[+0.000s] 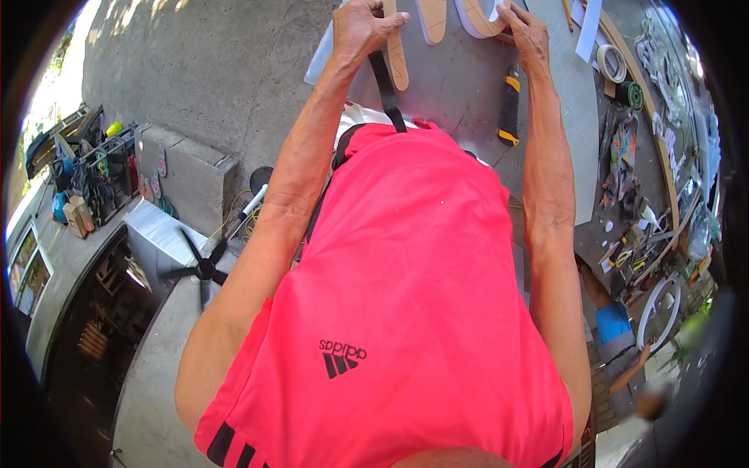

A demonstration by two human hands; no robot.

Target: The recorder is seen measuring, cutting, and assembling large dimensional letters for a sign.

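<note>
Spanning the upper view: one grey work surface (456, 86). Left hand (360, 31): thumb over a long tan piece (396, 58), other fingers unclear. Right hand (530, 35): fingertips at a curved tan piece (481, 26), pinch uncertain. Yellow-and-black tool (509, 108): unheld. Pieces appear already shaped; remaining work cannot be told.
</note>
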